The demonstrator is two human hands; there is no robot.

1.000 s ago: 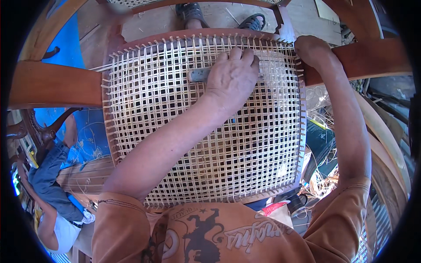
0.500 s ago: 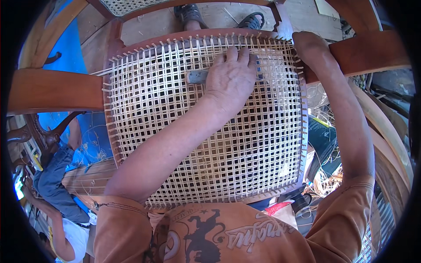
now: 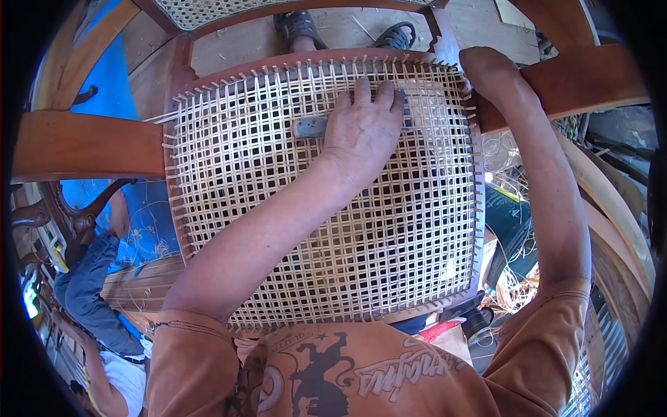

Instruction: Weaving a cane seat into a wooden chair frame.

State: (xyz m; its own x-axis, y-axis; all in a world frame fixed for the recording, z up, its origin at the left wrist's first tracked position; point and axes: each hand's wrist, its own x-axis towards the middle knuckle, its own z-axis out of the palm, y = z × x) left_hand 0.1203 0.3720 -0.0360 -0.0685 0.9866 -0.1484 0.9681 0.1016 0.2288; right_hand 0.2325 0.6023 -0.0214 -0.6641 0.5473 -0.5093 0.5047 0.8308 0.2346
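A chair seat of woven cane (image 3: 333,250) lies in front of me, its strand ends standing up along the wooden frame. My left hand (image 3: 365,132) rests on the far middle of the weave, closed over a grey-handled tool. The handle (image 3: 310,127) sticks out to the left of the palm; most of the tool is hidden beneath the hand. My right hand (image 3: 484,68) is bent over the far right corner of the seat frame. Its fingers are out of sight behind the wrist and the frame edge, so I cannot tell what they hold.
Brown wooden arms (image 3: 90,144) flank the seat. Another caned panel (image 3: 208,8) stands beyond it, near sandalled feet (image 3: 300,29). A seated person (image 3: 97,278) is at lower left by a blue sheet (image 3: 149,222). Cane scraps (image 3: 524,292) and curved wood (image 3: 611,208) lie at right.
Both hands keep nearly the same places. My left hand's fingers have shifted slightly, with the tool still under them. The whole view has moved a little.
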